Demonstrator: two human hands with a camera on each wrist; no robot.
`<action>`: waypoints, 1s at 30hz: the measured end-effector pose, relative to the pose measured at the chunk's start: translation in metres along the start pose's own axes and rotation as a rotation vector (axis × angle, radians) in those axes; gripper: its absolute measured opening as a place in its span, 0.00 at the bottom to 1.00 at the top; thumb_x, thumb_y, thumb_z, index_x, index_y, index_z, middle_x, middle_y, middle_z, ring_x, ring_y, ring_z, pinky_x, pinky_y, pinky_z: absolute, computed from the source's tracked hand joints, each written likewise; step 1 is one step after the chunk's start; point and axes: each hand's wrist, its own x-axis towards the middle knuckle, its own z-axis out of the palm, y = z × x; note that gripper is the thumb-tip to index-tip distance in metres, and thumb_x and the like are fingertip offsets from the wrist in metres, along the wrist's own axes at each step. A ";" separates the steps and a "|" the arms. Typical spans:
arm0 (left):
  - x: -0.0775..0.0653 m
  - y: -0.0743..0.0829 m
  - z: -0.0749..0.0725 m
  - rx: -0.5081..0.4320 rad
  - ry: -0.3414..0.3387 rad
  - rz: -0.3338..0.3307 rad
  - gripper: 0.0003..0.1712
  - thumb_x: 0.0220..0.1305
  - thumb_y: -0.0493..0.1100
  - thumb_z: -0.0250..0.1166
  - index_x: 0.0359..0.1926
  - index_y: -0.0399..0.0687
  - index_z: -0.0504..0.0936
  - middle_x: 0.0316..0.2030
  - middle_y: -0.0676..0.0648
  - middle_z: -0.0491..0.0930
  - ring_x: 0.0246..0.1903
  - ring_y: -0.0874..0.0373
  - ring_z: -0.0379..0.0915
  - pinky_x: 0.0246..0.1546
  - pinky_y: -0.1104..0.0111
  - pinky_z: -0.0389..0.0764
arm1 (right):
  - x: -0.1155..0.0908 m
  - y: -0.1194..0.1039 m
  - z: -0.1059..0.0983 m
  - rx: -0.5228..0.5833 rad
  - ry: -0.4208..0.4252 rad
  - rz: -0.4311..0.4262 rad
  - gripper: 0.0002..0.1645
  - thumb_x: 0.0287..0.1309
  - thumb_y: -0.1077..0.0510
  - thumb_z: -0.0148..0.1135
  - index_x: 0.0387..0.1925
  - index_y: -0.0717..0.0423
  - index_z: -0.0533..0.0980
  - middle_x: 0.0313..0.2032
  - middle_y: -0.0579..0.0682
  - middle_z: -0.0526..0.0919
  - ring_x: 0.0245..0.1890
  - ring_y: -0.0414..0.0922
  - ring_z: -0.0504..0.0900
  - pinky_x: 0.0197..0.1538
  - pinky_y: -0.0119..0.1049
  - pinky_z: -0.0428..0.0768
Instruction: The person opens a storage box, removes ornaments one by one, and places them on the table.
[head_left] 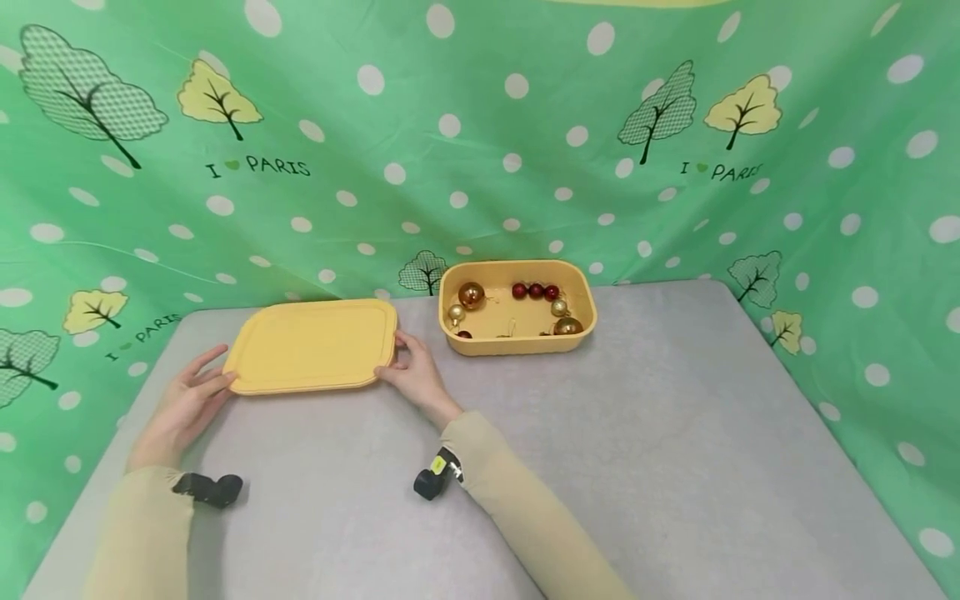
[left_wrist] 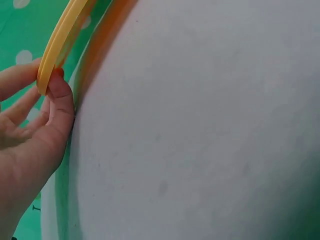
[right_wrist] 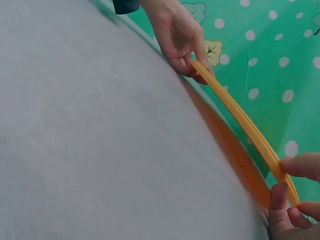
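A flat yellow lid (head_left: 311, 346) with rounded corners is at the left rear of the table, held between both hands. My left hand (head_left: 187, 408) pinches its near left corner, thumb on one face and fingers on the other, as the left wrist view shows. At the right end, my right hand (head_left: 418, 375) grips the lid's edge between thumb and fingers. In the right wrist view the lid (right_wrist: 240, 117) appears edge-on, with a gap between it and the table. An orange tint lies on the tabletop below it.
Right of the lid stands an open yellow box (head_left: 517, 345). Inside are bronze balls (head_left: 471, 295), small gold balls (head_left: 559, 307) and dark red balls (head_left: 536, 290), lying along its walls. A green dotted cloth (head_left: 480, 125) hangs behind the grey table (head_left: 637, 458).
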 end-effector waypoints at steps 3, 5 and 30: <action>0.001 0.001 0.001 0.027 0.064 -0.024 0.46 0.66 0.30 0.59 0.77 0.51 0.45 0.41 0.58 0.76 0.40 0.69 0.77 0.43 0.79 0.77 | 0.001 0.000 0.003 -0.065 0.024 -0.001 0.41 0.47 0.64 0.73 0.64 0.63 0.68 0.53 0.51 0.74 0.32 0.37 0.75 0.36 0.26 0.78; 0.002 0.001 0.002 0.045 0.106 -0.030 0.47 0.65 0.32 0.62 0.77 0.50 0.45 0.40 0.58 0.75 0.39 0.70 0.77 0.42 0.79 0.77 | 0.002 0.000 0.004 -0.113 0.036 -0.005 0.40 0.47 0.62 0.74 0.63 0.62 0.70 0.52 0.52 0.75 0.32 0.36 0.75 0.36 0.26 0.77; -0.010 0.001 -0.001 0.402 -0.017 0.064 0.39 0.72 0.44 0.56 0.74 0.34 0.46 0.62 0.50 0.66 0.51 0.78 0.68 0.54 0.81 0.68 | -0.009 -0.002 -0.016 -0.074 0.008 -0.024 0.29 0.55 0.66 0.65 0.60 0.58 0.73 0.49 0.53 0.82 0.44 0.44 0.83 0.45 0.30 0.80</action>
